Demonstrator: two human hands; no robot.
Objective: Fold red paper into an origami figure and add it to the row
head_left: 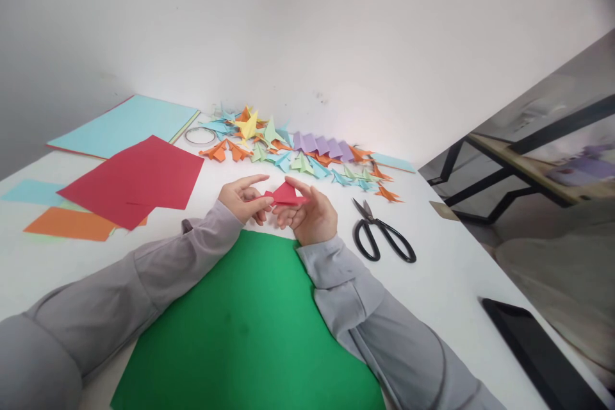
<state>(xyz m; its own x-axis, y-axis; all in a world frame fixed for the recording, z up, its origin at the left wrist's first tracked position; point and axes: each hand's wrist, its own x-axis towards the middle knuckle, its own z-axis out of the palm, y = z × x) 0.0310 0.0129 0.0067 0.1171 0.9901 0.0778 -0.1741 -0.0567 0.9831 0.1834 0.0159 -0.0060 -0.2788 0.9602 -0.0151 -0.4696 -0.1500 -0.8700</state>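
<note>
Two hands: both meet at the same small piece above the table, with the fingers of each bent around it.
Left hand (pixel 245 200): pinches the left tip of the piece between thumb and fingers, index finger reaching out above.
Right hand (pixel 316 214): grips the other side, one finger along the upper slope and the others curled beneath.
Red folded paper (pixel 286 193): held between the two hands, peak upward, just beyond the far edge of the green sheet.
Grey sleeves (pixel 187 259): cover both forearms, which cross over the green sheet's sides.
Green sheet (pixel 240 327): lies on the white table (pixel 442 288), nearest the person.
Scissors (pixel 373 221): right of the right hand, black handles toward the person, blades slightly parted.
Folded paper pieces (pixel 302 163): a spread in orange, green, blue and yellow beyond the hands, some overlapping.
Purple pleated paper (pixel 323 145): a row of peaks among them.
Ring-shaped roll (pixel 199 143): flat, just left of the folded pieces.
Red sheets (pixel 137 179): left of the hands, partly over an orange sheet (pixel 72 224) and a small blue sheet (pixel 31 192).
Light blue sheet (pixel 127 125): tops a stack at the far left.
Black device (pixel 535 349): near the table's right edge.
Wooden shelf (pixel 523 163): beyond that edge, bearing purple items (pixel 583 170), blurred.
</note>
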